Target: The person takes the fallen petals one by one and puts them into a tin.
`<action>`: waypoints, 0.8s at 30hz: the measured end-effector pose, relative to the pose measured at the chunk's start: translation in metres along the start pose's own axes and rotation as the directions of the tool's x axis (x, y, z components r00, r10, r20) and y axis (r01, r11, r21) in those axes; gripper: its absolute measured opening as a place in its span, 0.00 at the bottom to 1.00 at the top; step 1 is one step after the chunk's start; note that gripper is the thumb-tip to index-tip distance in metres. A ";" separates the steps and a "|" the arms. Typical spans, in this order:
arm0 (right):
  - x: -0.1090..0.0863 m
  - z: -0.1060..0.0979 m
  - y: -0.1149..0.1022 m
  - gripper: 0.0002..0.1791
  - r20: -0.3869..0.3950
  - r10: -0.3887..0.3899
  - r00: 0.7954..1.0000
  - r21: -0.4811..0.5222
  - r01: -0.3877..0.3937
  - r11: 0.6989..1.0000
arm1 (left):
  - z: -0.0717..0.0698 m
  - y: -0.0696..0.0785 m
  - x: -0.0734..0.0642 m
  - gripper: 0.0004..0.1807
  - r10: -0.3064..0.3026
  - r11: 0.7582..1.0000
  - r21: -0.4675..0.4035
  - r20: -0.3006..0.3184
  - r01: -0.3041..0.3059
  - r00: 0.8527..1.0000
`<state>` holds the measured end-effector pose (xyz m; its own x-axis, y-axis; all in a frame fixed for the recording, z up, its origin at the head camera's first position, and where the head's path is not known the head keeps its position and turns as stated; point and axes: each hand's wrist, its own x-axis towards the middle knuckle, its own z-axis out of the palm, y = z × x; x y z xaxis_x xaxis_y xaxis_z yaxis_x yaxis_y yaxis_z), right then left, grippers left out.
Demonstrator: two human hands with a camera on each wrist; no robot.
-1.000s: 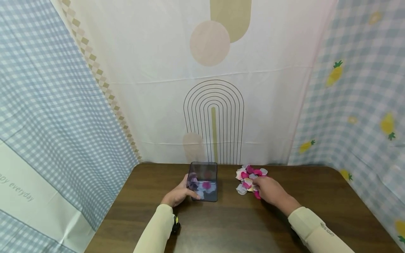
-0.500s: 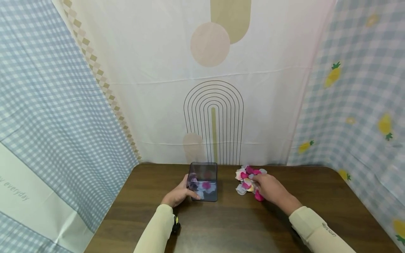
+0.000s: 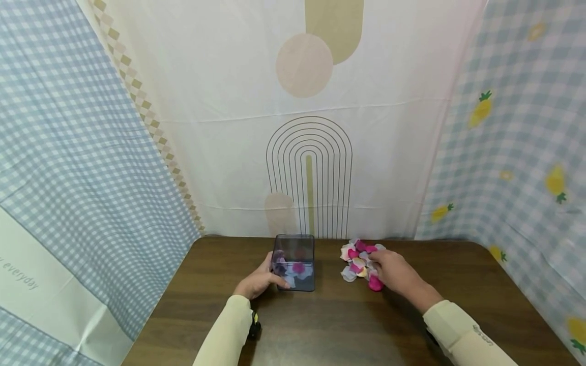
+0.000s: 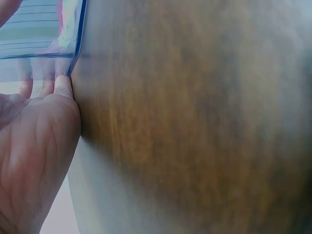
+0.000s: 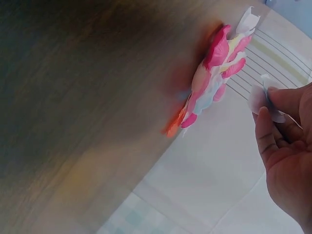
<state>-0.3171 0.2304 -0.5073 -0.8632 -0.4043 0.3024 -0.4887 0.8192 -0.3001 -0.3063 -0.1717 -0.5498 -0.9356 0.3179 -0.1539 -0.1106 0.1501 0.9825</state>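
Note:
A clear box (image 3: 295, 246) with a dark bluish rim stands upright near the table's back edge, with white, pink and purple petals (image 3: 298, 268) inside. My left hand (image 3: 255, 282) grips it from the left, thumb at the front; in the left wrist view the fingers (image 4: 62, 87) lie against its side. To the right, my right hand (image 3: 397, 272) is at the edge of a loose pile of petals (image 3: 358, 264) in pink, white and cream. In the right wrist view, thumb and fingers pinch a pale, translucent petal (image 5: 258, 100), held apart from the pile.
The brown wooden table (image 3: 320, 325) spreads out in front. A printed white cloth (image 3: 229, 168) hangs right behind its back edge. Checked cloths hang at both sides, the left one (image 3: 105, 168) and the right one (image 3: 526, 193) with pineapples.
My right hand has shifted slightly right, away from the pile's middle, showing more of the petals at its right edge. The left hand and the box have stayed put.

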 end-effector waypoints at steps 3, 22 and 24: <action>0.000 0.000 0.001 0.08 -0.020 -0.006 1.000 0.004 0.006 1.000 | 0.000 -0.001 0.001 0.59 -0.003 1.000 -0.003 0.004 0.003 1.000; 0.026 -0.011 -0.057 0.07 -0.157 -0.072 0.985 0.206 0.104 0.973 | 0.001 -0.002 0.002 0.59 0.013 1.000 -0.012 0.004 -0.013 1.000; 0.031 -0.013 -0.069 0.07 -0.150 -0.045 0.988 0.278 0.085 0.957 | 0.001 -0.003 0.002 0.59 0.017 1.000 -0.011 0.004 -0.017 1.000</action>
<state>-0.3088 0.1665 -0.4653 -0.8119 -0.3747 0.4477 -0.5765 0.6360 -0.5130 -0.3079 -0.1703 -0.5530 -0.9359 0.3243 -0.1375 -0.0985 0.1340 0.9861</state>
